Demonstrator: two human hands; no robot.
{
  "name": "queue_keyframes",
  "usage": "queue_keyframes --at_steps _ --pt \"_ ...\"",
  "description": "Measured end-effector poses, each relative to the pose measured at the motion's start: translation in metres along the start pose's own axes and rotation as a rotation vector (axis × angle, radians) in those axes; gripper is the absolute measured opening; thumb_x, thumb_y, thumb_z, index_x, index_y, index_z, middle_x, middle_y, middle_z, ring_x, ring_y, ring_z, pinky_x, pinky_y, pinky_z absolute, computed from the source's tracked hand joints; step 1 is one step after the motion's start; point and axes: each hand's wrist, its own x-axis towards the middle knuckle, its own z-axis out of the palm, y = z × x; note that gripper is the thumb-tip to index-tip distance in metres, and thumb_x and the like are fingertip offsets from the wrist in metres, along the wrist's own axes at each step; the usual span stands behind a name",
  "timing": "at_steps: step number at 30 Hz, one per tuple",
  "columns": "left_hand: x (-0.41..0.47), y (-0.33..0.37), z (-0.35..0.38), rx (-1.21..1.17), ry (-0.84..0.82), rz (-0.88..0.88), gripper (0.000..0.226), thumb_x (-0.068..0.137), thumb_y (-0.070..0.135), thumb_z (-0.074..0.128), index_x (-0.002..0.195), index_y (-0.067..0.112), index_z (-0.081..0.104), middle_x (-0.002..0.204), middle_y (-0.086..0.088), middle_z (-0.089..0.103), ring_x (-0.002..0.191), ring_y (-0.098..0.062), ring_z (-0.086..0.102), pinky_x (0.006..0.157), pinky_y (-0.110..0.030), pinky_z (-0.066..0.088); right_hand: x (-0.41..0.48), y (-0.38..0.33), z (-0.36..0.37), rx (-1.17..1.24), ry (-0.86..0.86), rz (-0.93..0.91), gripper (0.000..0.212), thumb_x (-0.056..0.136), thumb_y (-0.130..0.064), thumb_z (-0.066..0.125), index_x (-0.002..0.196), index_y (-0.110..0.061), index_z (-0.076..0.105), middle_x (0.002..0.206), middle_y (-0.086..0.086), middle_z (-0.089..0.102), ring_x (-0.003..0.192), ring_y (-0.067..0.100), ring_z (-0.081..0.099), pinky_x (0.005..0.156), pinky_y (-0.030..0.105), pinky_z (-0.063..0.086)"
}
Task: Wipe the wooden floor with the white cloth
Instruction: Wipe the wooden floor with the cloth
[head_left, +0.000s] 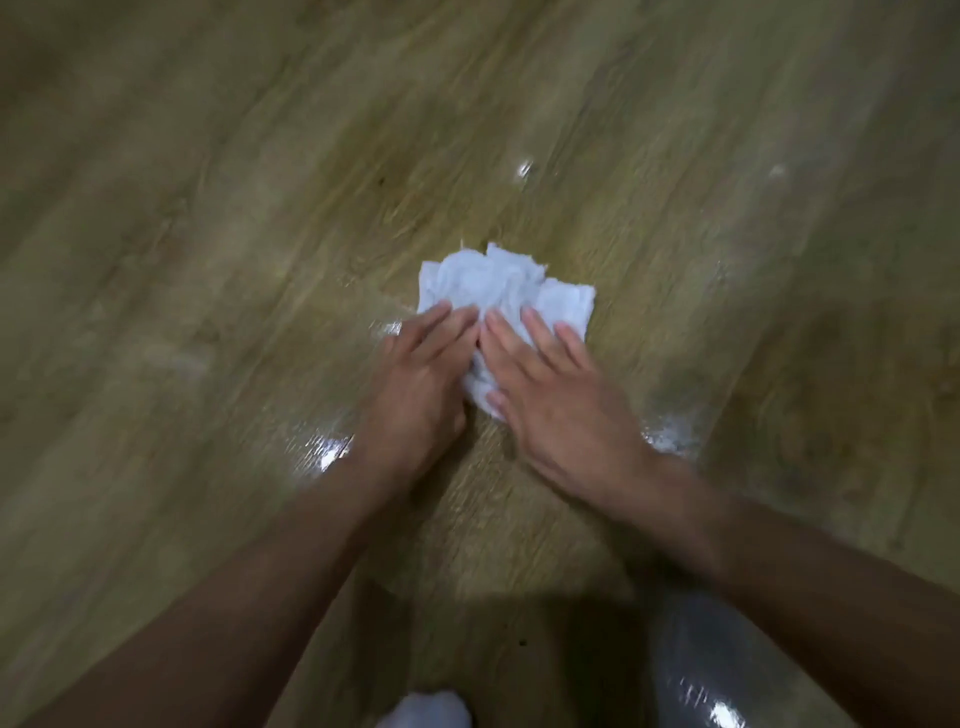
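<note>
Palms down and fingers straight, the left hand (421, 374) and the right hand (550, 395) press side by side on the near part of the white cloth (493, 283), gripping nothing. It lies crumpled on the wooden floor (208, 208) about the middle of the view, its far edge free of the hands. Wet gleams (327, 447) show on the floor beside both wrists.

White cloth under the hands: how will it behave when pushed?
Likely floppy: the white cloth lies crumpled, so it may bunch ahead of the left hand and right hand pressing it. Probably slides easily; the wooden floor looks wet nearby.
</note>
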Motion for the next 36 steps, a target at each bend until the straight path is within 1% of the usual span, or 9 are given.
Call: queue_keyframes --at_steps 3,5,10,15,22,26,29,32,36 --pt "0.038 -0.005 -0.006 0.005 -0.038 -0.154 0.069 0.081 0.032 0.017 0.131 0.003 0.054 0.141 -0.008 0.05 0.137 -0.026 0.037 0.111 -0.042 0.031 0.039 0.025 -0.012 -0.012 -0.004 -0.002 0.06 0.1 -0.046 0.017 0.153 -0.018 0.012 0.161 -0.003 0.012 0.149 0.022 0.008 0.12 0.041 0.008" --pt "0.077 -0.019 -0.011 0.022 -0.044 -0.176 0.076 0.075 0.039 0.015 0.132 0.008 0.054 0.142 -0.004 0.048 0.137 -0.023 0.037 0.111 -0.043 0.03 0.076 0.039 -0.021 -0.011 0.001 0.043 0.061 0.1 -0.049 0.018 0.153 -0.021 0.007 0.162 -0.006 0.006 0.149 0.021 0.003 0.12 0.043 0.005" --pt "0.137 -0.057 -0.025 -0.063 -0.047 -0.128 0.052 0.08 0.013 0.035 0.125 0.009 0.061 0.135 -0.005 0.055 0.131 -0.026 0.043 0.106 -0.046 0.034 0.127 0.031 -0.033 0.039 -0.007 0.213 0.063 0.101 -0.045 0.019 0.153 -0.016 -0.001 0.162 -0.002 -0.004 0.148 0.031 -0.005 0.119 0.049 0.0" --pt "0.072 -0.013 0.001 -0.134 0.174 -0.209 0.045 0.083 0.009 0.043 0.122 0.003 0.062 0.132 -0.01 0.058 0.129 -0.027 0.047 0.108 -0.044 0.034 0.065 0.025 -0.029 -0.027 -0.049 0.121 0.064 0.1 -0.044 0.021 0.153 -0.016 0.0 0.162 0.001 -0.002 0.148 0.031 0.0 0.12 0.047 0.002" --pt "0.054 -0.014 0.002 -0.029 0.107 -0.051 0.048 0.082 0.013 0.036 0.118 0.0 0.064 0.127 -0.011 0.062 0.126 -0.033 0.051 0.096 -0.048 0.044 0.045 0.03 -0.023 -0.068 -0.121 0.035 0.065 0.097 -0.048 0.006 0.153 -0.016 -0.002 0.162 0.001 -0.003 0.148 0.031 0.0 0.12 0.048 0.005" --pt "0.093 -0.045 -0.015 0.092 -0.046 -0.05 0.054 0.081 0.016 0.036 0.131 0.003 0.053 0.14 -0.012 0.051 0.135 -0.034 0.038 0.111 -0.056 0.023 0.094 0.048 -0.035 0.0 -0.103 0.042 0.066 0.099 -0.053 0.018 0.153 -0.021 -0.002 0.162 -0.005 -0.004 0.149 0.025 -0.002 0.119 0.044 0.001" --pt "0.133 -0.064 -0.028 0.143 -0.071 -0.07 0.041 0.084 0.007 0.042 0.124 0.008 0.055 0.139 -0.008 0.049 0.128 -0.031 0.04 0.107 -0.05 0.031 0.138 0.043 -0.047 0.077 -0.147 0.119 0.065 0.101 -0.049 0.02 0.153 -0.021 -0.006 0.161 -0.005 -0.01 0.148 0.027 -0.009 0.119 0.046 -0.002" --pt "0.137 -0.066 -0.026 0.054 -0.017 -0.163 0.031 0.092 0.013 0.042 0.118 0.01 0.058 0.132 -0.007 0.053 0.122 -0.031 0.047 0.099 -0.041 0.04 0.137 0.028 -0.047 0.097 -0.096 0.125 0.065 0.1 -0.035 0.031 0.153 -0.016 -0.001 0.162 0.001 -0.004 0.147 0.033 -0.006 0.119 0.051 0.0" --pt "0.062 -0.053 -0.019 -0.08 0.063 -0.238 0.044 0.09 0.006 0.042 0.132 -0.002 0.052 0.142 -0.02 0.045 0.137 -0.039 0.033 0.11 -0.039 0.03 0.09 0.001 -0.032 0.113 0.001 -0.061 0.067 0.096 -0.029 0.04 0.152 -0.011 0.009 0.161 0.006 0.011 0.147 0.035 0.004 0.119 0.052 0.005"
